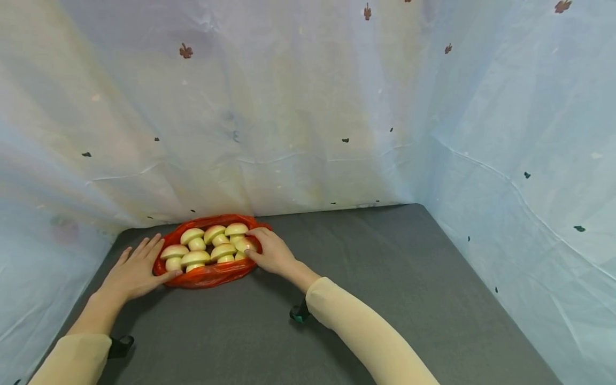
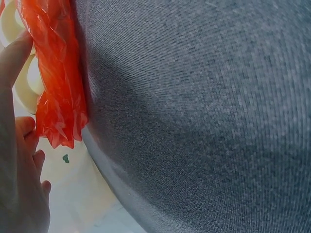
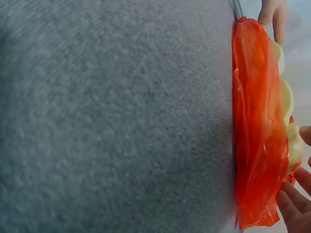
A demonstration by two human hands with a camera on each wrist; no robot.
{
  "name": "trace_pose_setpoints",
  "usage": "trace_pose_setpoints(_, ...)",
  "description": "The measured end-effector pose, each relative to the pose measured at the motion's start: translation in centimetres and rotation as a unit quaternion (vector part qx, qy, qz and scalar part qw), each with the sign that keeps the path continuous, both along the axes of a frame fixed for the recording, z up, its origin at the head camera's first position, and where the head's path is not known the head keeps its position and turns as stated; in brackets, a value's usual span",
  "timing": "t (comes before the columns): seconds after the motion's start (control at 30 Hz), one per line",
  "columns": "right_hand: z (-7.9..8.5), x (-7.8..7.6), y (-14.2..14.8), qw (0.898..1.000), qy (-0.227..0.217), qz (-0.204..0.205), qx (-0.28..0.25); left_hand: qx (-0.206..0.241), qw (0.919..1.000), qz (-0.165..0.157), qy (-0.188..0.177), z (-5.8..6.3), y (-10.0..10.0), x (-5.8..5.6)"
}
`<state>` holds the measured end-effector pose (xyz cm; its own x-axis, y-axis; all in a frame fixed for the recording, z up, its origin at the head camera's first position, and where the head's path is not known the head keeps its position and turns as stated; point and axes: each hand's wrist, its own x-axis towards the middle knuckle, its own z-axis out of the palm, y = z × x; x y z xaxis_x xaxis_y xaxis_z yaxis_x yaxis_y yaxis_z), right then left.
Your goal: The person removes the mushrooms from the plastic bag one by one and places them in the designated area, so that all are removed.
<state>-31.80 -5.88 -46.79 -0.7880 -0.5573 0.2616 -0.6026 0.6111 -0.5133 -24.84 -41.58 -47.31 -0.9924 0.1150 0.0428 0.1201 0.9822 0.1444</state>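
Note:
A red plastic bag [image 1: 212,277], rolled open at the top, lies near the back left of the table. Several mushroom-shaped pieces [image 1: 195,258], pale yellow-green with reddish patches on their caps, stand inside in two rows. At the bag's left end my left hand [image 1: 137,270] spreads its fingers along the rim, its thumb reaching over the front edge by the nearest pieces. My right hand [image 1: 273,251] holds the rightmost mushroom-shaped piece [image 1: 244,245] between thumb and fingers. In the right wrist view, some fingertips [image 3: 286,199] sit against the red plastic at that end.
Grey cloth covers the table [image 1: 385,289]. Pale sheeting [image 1: 289,107] with small leaf prints rises behind the table and at both sides, close behind the bag. Dark straps [image 1: 299,313] circle both wrists below cream sleeves [image 1: 358,326].

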Motion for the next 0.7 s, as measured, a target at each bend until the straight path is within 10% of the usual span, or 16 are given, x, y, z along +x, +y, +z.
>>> trace_pose_setpoints(0.7,-0.95,-0.25,-0.91,0.999,-0.039,-0.020,0.027,-0.008,1.0000,-0.001,-0.003,0.03,-0.32,-0.11)
